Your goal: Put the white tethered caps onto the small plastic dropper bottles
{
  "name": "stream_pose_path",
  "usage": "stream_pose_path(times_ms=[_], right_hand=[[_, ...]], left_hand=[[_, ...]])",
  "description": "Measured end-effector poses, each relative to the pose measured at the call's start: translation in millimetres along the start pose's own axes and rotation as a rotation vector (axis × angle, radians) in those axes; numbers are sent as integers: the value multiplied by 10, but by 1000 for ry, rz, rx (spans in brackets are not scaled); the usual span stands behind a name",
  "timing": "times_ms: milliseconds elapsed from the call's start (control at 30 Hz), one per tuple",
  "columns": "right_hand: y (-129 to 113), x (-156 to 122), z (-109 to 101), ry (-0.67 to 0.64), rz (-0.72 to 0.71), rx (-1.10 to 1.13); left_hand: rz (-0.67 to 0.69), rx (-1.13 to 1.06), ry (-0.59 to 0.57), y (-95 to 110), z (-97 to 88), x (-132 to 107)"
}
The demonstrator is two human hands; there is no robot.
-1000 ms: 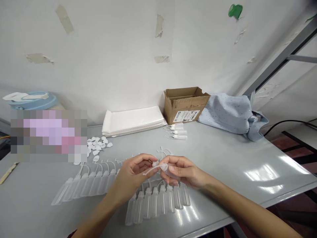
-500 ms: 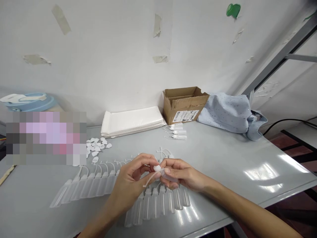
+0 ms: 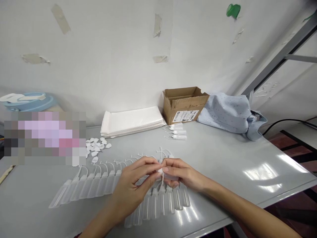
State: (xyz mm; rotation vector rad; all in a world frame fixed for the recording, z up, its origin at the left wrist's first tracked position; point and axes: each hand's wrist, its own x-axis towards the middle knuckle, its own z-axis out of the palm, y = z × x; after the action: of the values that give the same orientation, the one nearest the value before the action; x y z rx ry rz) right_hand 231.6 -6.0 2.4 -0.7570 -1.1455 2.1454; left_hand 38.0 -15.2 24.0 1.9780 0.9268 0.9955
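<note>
My right hand (image 3: 182,172) is closed around a small translucent plastic bottle (image 3: 170,177), whose neck points left. My left hand (image 3: 138,177) pinches the white cap (image 3: 160,171) at that neck between thumb and fingertips, and the fingers partly cover it. A thin white strap (image 3: 162,181) hangs down from the cap. Below and left of my hands lies a row of similar capped bottles (image 3: 90,186) with curved straps. In front of them is another group of clear bottles (image 3: 155,205), partly hidden by my hands.
White caps (image 3: 95,147) lie in a loose pile at the left, beside a pixelated patch. Along the wall stand a stack of white sheets (image 3: 132,120), an open cardboard box (image 3: 184,107) and blue cloth (image 3: 224,112). Several small bottles (image 3: 178,132) lie before the box.
My left fingers have turned around the cap, covering more of it. Its strap has swung from pointing lower left to hanging down. My right hand stays nearly still.
</note>
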Motion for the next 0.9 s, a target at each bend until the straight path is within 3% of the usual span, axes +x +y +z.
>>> stream_pose_path(times_ms=[400,633,900], right_hand=[[-60,-32,98,105,38,-176],[-39,-80,127,136,-152,-687],[1,-105,127,155,-259,-988]], left_hand=[[-160,-93,-52,-29,16,12],[-177,-133,-31,18,30,14],[-135,-181,-35,72,72,-6]])
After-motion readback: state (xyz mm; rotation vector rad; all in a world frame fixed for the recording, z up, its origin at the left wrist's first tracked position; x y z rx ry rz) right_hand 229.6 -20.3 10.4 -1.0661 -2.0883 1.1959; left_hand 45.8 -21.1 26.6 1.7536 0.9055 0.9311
